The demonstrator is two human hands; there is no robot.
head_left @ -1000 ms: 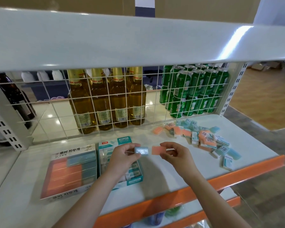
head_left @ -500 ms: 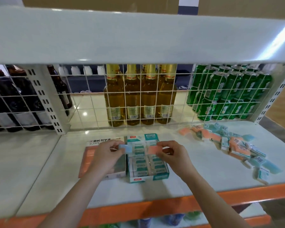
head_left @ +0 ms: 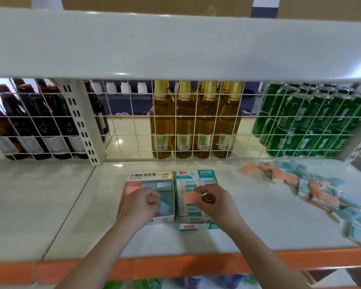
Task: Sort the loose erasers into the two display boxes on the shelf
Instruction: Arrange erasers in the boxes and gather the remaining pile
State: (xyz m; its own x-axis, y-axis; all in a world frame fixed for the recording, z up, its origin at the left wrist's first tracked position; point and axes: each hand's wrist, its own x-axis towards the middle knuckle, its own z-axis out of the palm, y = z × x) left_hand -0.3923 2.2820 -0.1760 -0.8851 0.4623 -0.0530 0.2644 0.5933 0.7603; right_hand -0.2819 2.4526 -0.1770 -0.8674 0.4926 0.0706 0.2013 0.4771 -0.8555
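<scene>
**Two erasers held above two display boxes**

At far left, dark bottles (head_left: 40,126) behind the wire grid (head_left: 133,126). On the shelf (head_left: 50,205), the white-rimmed box (head_left: 167,215) with orange and teal erasers inside. Directly over it, the left hand (head_left: 141,205), fingers curled, pinching a pale blue eraser (head_left: 164,206) at the fingertips; eraser tilted, apparently just above the box's near right corner, contact not discernible. Touching this box on its right side, the teal box (head_left: 196,226) with sleeved erasers in rows. Above it, the right hand (head_left: 216,203), thumb and forefingers pinching an orange eraser (head_left: 189,198), long axis roughly left to right, jutting toward the white-rimmed box. Judged relation for the coming move: orange erasers visible only in the left box, so the orange piece lies over the wrong box and probably needs carrying leftward, across the other hand's space; the blue piece already sits above its likely box. Forearms converging from the near edge, wrists raised. Further right, well apart, the loose pile of erasers (head_left: 321,195), blurred. Behind, amber bottles (head_left: 194,122) and green cans (head_left: 311,122).
</scene>
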